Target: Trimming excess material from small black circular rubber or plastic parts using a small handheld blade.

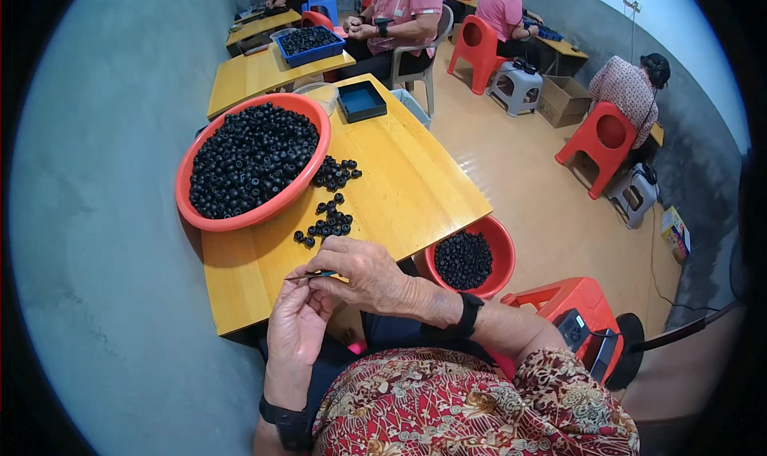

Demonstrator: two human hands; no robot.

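Observation:
My right hand [367,274] is closed around a slim pointed tool [323,274] with a dark tip and a teal part; its exact kind is hard to see. Just below the tip, my left hand [297,328] has its thumb and fingertips pinched together, palm turned up. Whatever it pinches is too small or hidden to name. Both hands meet at the near edge of the yellow table [407,188]. Beyond them lie several small black ring-shaped rubber parts [329,223]. A large red basin [321,146] heaped with the same black parts stands on the table's left side.
A smaller red basin [508,252] of black parts sits low at the table's right. A black tray [363,101] lies at the far end. A red stool [579,296] with devices is to my right. Co-workers sit farther off, one beside a blue basket [311,55].

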